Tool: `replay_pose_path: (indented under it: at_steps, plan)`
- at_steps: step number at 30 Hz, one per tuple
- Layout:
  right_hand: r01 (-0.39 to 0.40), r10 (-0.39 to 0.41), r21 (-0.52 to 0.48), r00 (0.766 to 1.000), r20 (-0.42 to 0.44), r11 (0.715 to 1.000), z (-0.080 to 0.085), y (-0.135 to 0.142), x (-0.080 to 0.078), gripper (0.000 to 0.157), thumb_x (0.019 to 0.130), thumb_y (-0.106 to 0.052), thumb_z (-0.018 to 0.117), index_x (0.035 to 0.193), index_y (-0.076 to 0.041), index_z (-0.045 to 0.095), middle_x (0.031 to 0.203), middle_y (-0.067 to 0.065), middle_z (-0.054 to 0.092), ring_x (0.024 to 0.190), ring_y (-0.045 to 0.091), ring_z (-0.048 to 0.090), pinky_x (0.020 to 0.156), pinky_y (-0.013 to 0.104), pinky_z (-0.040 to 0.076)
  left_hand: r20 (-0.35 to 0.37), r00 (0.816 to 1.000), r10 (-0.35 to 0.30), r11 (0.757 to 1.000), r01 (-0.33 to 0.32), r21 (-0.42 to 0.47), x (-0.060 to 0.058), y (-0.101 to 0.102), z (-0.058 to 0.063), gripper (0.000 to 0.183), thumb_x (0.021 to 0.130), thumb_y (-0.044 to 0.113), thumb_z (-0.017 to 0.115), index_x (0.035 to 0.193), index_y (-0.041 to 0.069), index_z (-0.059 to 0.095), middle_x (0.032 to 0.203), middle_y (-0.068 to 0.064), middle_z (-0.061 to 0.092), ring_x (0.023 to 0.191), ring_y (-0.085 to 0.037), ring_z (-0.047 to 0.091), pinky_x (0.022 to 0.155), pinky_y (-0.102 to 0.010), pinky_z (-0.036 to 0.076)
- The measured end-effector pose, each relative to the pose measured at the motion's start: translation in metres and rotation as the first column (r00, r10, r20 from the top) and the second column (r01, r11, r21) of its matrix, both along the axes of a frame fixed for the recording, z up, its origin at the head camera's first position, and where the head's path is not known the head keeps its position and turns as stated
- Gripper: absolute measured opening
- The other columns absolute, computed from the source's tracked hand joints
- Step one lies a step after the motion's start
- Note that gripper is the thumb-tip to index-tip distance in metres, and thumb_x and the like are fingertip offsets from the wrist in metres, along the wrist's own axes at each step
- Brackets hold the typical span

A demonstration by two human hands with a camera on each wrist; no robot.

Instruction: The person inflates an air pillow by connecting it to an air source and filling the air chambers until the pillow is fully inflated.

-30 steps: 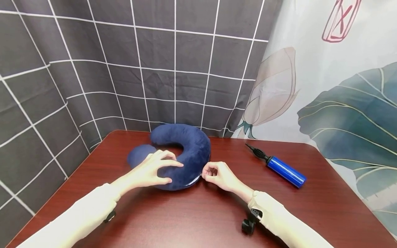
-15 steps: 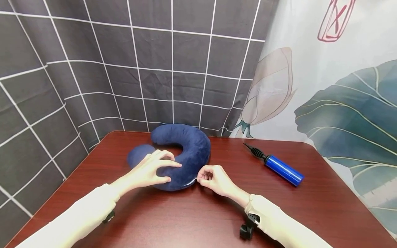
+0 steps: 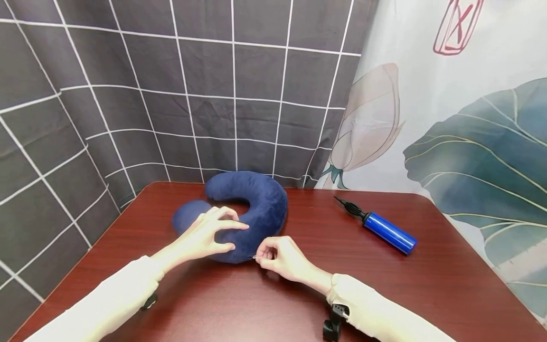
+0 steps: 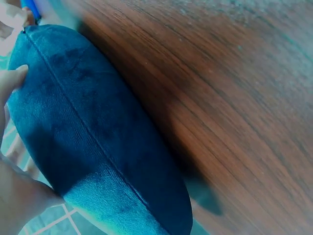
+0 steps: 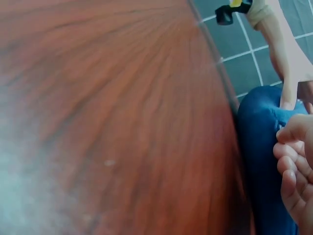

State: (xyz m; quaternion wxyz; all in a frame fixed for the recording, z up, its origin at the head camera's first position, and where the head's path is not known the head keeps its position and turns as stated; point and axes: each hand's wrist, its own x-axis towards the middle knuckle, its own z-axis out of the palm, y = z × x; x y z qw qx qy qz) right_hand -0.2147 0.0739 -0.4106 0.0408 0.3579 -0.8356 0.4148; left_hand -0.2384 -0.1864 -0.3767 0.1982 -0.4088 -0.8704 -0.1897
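Observation:
A plush navy U-shaped neck pillow [image 3: 266, 204] lies on the table, its opening facing left in the head view. My left hand [image 3: 209, 233] grips its near arm, thumb on the near side and the other fingers spread over the top. At the pillow's near right edge, my right hand [image 3: 283, 259] pinches a small zipper pull [image 3: 255, 257] between thumb and index finger. In the left wrist view a seam runs along the pillow's side [image 4: 93, 122], dark blue cloth on both sides of it. The right wrist view has the right fingers curled beside the pillow [image 5: 261, 171].
A blue hand pump [image 3: 389, 232] with a black nozzle lies to the right on the reddish-brown table [image 3: 239, 304]. Behind the table hang a dark gridded curtain [image 3: 205, 114] and a floral curtain [image 3: 427, 109].
My right hand has moved left and nearer along the pillow's edge with the zipper pull. The white strip at the zipper has shrunk out of sight. My left hand stays in place.

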Motion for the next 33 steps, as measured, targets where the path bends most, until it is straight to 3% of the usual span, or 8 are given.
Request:
replay_pose_path:
  at_steps: [9, 17, 26, 33]
  plan:
    - [0.053, -0.052, -0.013, 0.995, 0.084, 0.999, 0.002, 0.003, -0.002, 0.010, 0.081, -0.006, 0.074, 0.078, -0.015, 0.070, 0.070, -0.002, 0.066, 0.062, -0.002, 0.053, 0.060, 0.018, 0.049, 0.047, 0.995, 0.094, 0.995, -0.094, 0.012, 0.006, 0.011, -0.001, 0.048, 0.074, 0.034, 0.085, 0.119, 0.039, 0.069, 0.115, 0.006, 0.059, 0.105, -0.015, 0.053, 0.079, -0.039, 0.042]
    - [0.093, -0.093, 0.002, 0.995, 0.026, 0.996, 0.004, -0.005, 0.005, 0.011, 0.082, -0.009, 0.075, 0.076, -0.016, 0.069, 0.068, -0.005, 0.065, 0.062, -0.005, 0.053, 0.059, 0.016, 0.049, 0.026, 0.989, 0.146, 0.989, -0.146, 0.024, 0.008, 0.016, -0.002, 0.049, 0.071, 0.031, 0.088, 0.116, 0.038, 0.071, 0.111, 0.005, 0.060, 0.102, -0.017, 0.053, 0.076, -0.039, 0.042]
    - [0.079, -0.079, -0.004, 0.996, 0.040, 0.997, 0.004, -0.003, 0.001, 0.009, 0.083, -0.008, 0.075, 0.078, -0.014, 0.070, 0.070, -0.003, 0.066, 0.063, -0.004, 0.053, 0.060, 0.017, 0.049, 0.033, 0.986, 0.164, 0.985, -0.166, 0.051, 0.011, 0.018, -0.002, 0.048, 0.071, 0.030, 0.088, 0.116, 0.036, 0.072, 0.111, 0.004, 0.060, 0.102, -0.019, 0.054, 0.077, -0.039, 0.042]
    - [0.140, -0.137, 0.048, 0.989, -0.053, 0.989, 0.007, -0.010, 0.004, 0.011, 0.081, -0.011, 0.075, 0.076, -0.017, 0.068, 0.068, -0.007, 0.065, 0.062, -0.005, 0.052, 0.060, 0.015, 0.047, 0.061, 0.980, 0.191, 0.978, -0.195, 0.075, 0.012, 0.020, -0.003, 0.046, 0.072, 0.028, 0.087, 0.115, 0.035, 0.073, 0.112, 0.003, 0.059, 0.103, -0.020, 0.053, 0.079, -0.039, 0.040]
